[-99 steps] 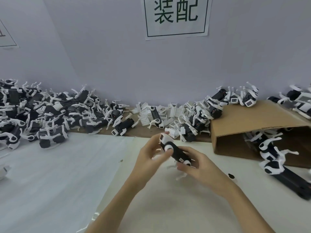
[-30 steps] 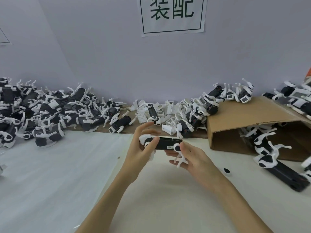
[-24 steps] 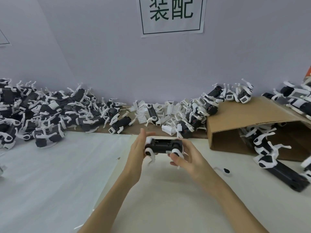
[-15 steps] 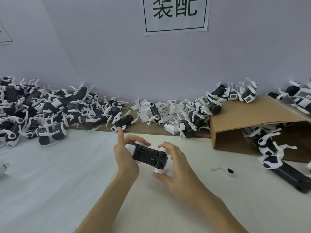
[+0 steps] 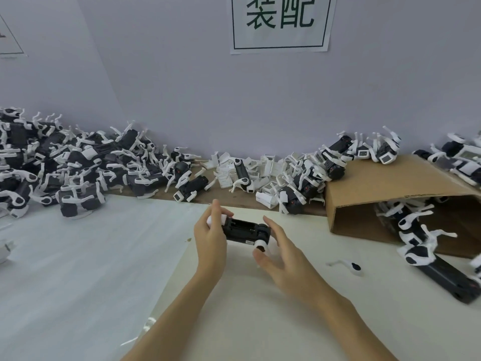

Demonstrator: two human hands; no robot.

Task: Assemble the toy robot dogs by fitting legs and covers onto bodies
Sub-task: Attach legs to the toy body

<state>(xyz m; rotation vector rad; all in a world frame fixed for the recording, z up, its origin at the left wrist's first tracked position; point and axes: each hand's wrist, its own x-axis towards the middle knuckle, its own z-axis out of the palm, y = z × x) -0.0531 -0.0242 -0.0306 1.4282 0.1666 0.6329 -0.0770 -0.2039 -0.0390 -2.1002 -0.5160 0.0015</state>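
A person's two bare forearms reach over a white table (image 5: pixel 260 321) toward a black toy dog body (image 5: pixel 243 230) held level just above it. The left hand (image 5: pixel 210 238) grips the body's left end, fingers curled round a white part there. The right hand (image 5: pixel 282 250) has loosened: a second ago its fingers were wrapped under the right end, and now they are spread and relaxed, thumb just beside a white round joint (image 5: pixel 261 245) at the body's near right corner, holding nothing. The body has been turned so its open black underside faces up, which suggests it is being readied for a cover or another leg. It sits between the two hands, carried by the left alone.

A loose white leg (image 5: pixel 346 265) lies on the table to the right, well apart from the hands. Beyond it, a tipped cardboard box (image 5: pixel 390 188) spills assembled dogs. Along the far wall lie a heap of white covers (image 5: pixel 260 170) and a large pile of finished dogs (image 5: pixel 65 173), beneath a paper sign (image 5: pixel 281 22).
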